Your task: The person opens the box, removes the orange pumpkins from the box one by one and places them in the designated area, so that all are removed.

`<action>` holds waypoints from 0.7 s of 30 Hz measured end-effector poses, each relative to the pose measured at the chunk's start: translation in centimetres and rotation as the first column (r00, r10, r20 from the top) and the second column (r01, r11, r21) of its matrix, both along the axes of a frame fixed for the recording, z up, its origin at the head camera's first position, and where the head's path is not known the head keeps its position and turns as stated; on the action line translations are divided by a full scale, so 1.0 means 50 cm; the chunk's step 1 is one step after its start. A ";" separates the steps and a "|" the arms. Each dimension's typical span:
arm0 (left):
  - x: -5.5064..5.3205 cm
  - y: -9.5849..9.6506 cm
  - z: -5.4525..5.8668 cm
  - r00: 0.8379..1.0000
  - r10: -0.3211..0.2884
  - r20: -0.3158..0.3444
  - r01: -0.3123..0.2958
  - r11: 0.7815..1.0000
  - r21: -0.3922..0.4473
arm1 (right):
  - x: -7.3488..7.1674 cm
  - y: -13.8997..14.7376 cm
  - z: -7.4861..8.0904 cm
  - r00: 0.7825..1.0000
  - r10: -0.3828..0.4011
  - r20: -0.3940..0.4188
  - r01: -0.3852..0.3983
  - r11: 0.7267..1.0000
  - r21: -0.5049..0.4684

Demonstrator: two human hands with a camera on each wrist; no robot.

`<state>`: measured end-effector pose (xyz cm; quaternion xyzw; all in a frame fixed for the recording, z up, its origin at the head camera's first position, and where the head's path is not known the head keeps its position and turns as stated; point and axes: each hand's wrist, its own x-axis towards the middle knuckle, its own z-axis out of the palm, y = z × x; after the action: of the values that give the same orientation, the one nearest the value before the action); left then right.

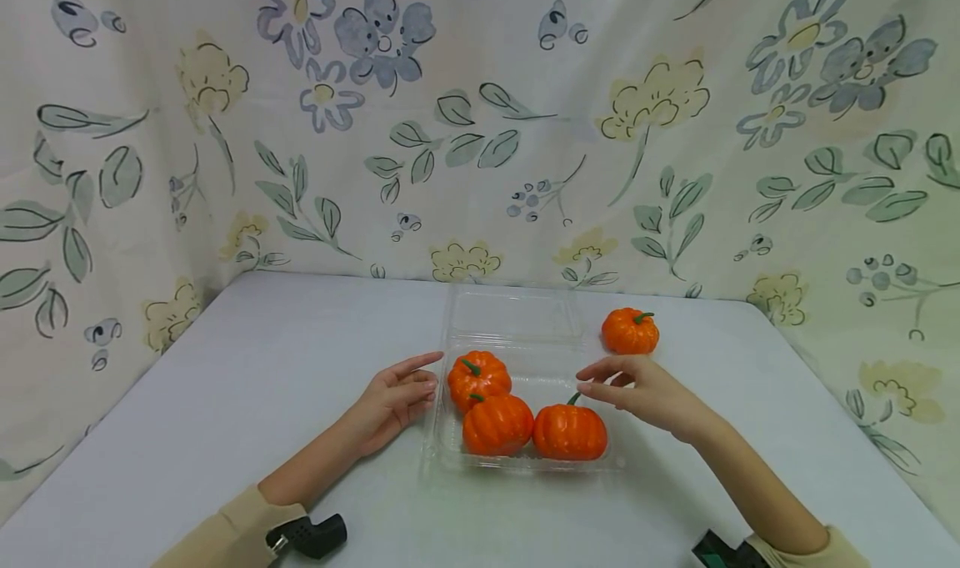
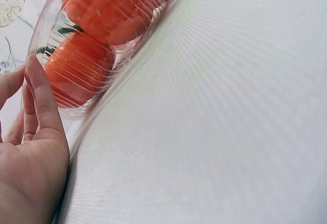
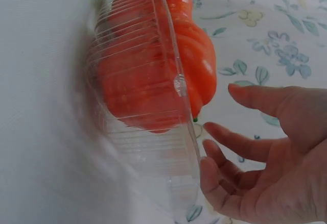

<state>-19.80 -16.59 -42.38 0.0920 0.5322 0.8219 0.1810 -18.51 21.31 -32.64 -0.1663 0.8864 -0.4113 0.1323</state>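
Observation:
A clear plastic clamshell box [image 1: 525,461] lies with its lid [image 1: 517,314] folded back. Inside, toward the left, are two orange toy pumpkins, the rear one [image 1: 486,376] touching the front one [image 1: 498,426]. A third pumpkin [image 1: 570,433] sits at the front right, stem up. My left hand [image 1: 390,405] rests at the box's left side, its fairly straight fingers touching the rim in the left wrist view. Over the right rim is my right hand [image 1: 645,393], fingers spread and slightly bent, holding nothing. In the right wrist view, its fingertips are close to the rim [image 3: 179,86].
Another orange pumpkin [image 1: 628,332] stands on the white table [image 1: 300,343], behind my right hand and right of the lid. A floral curtain [image 1: 465,209] hangs along the back and sides of the table. Dark wrist devices [image 1: 307,537] are worn at the sleeves.

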 end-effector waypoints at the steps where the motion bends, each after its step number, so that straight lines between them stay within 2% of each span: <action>1: 0.000 0.000 0.000 1.000 0.001 0.000 -0.001 1.000 -0.002 | -0.001 -0.002 -0.003 1.000 0.003 -0.010 -0.003 1.000 0.005; 9: 0.001 0.000 0.000 1.000 0.000 0.000 0.000 1.000 -0.003 | -0.003 -0.014 -0.022 0.998 0.011 -0.055 -0.010 1.000 0.027; 21: 0.002 0.000 0.003 1.000 0.001 0.002 -0.001 1.000 -0.001 | -0.004 -0.023 -0.032 0.994 -0.029 -0.101 0.034 0.998 0.047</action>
<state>-19.69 -16.58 -42.25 0.0908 0.5326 0.8218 0.1811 -18.71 20.18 -34.22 -0.1693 0.9041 -0.3829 0.0851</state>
